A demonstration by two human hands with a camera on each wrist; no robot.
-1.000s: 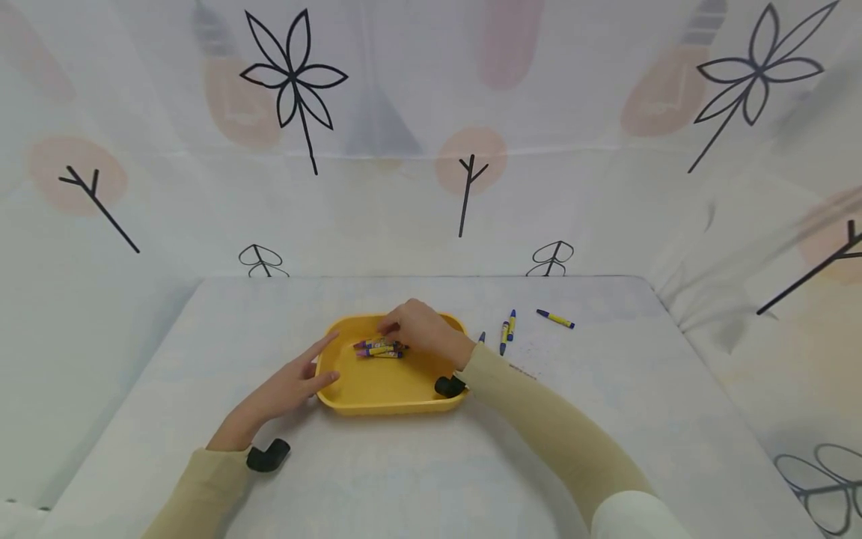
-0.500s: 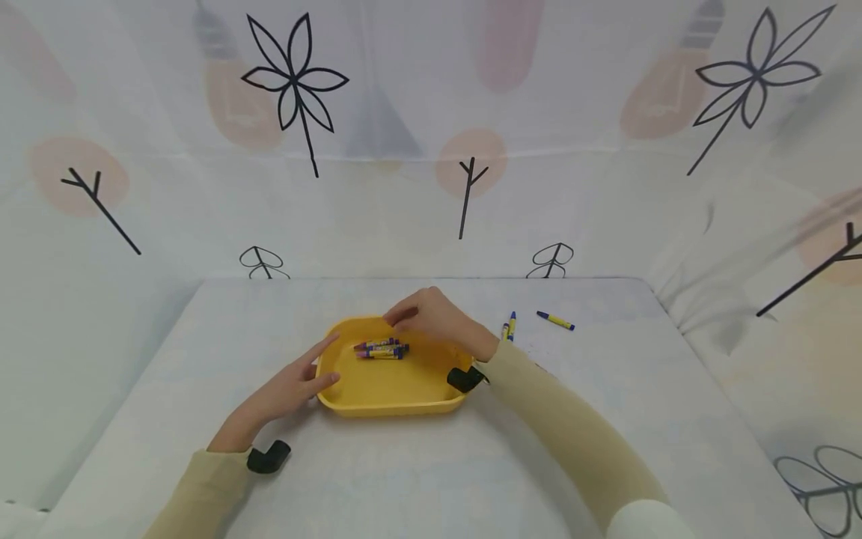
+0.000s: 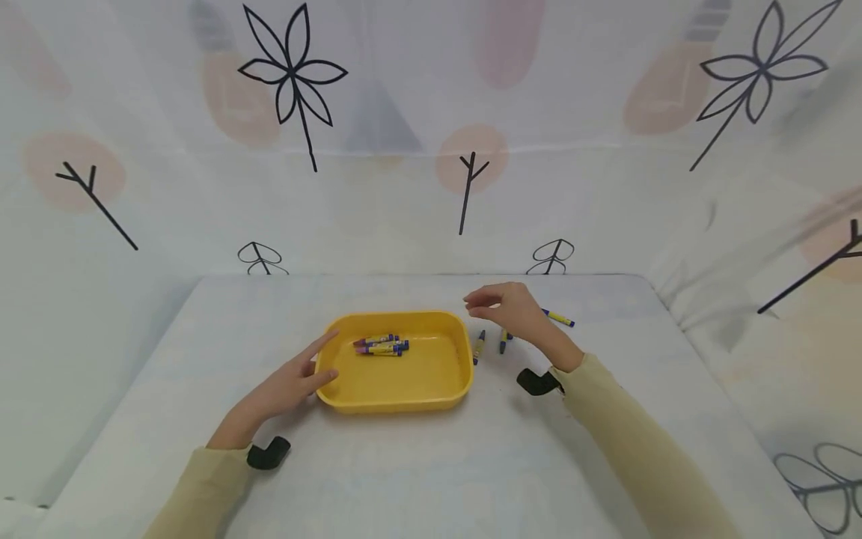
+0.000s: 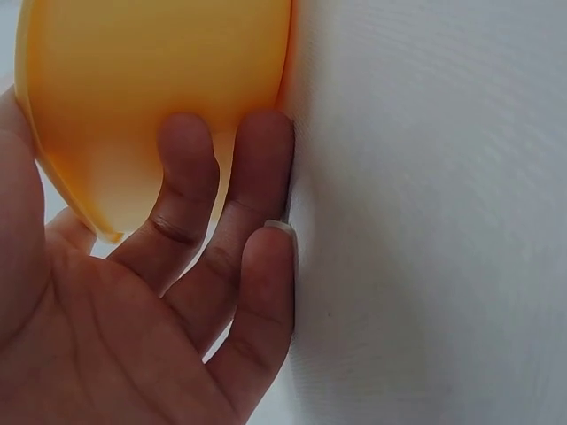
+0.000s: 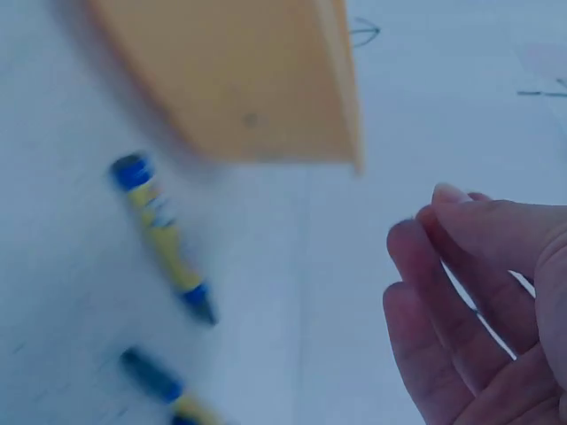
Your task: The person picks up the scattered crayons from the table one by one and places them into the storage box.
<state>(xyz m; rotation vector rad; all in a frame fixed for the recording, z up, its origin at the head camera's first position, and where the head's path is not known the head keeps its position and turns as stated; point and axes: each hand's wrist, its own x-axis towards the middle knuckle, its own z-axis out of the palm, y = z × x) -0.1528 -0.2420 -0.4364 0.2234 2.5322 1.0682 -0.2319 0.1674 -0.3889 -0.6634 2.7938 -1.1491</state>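
In the head view my left hand (image 3: 289, 382) is at the left side of a yellow tray (image 3: 397, 404). Its thumb and index finger lie over the rim, and the left wrist view shows other fingers bent against the outer wall. Several crayons (image 3: 380, 349) with yellow and blue wrappers lie in the tray's upper left part. My right hand (image 3: 515, 308) is raised above the table, right of the tray, thumb near the fingertips and nothing held. Below it are a dark-tipped crayon (image 3: 479, 348) beside the tray and another crayon (image 3: 503, 341), partly hidden.
Farther right on the white table (image 3: 404, 479) lies one more crayon (image 3: 559, 319), its left end behind my right hand. A patterned cloth (image 3: 404, 209) hangs along the back and sides. Small specks mark the table right of the tray.
My right hand has moved from over the crayons in the tray, up and right, to above the loose crayons on the table. My left hand and the tray have stayed put.
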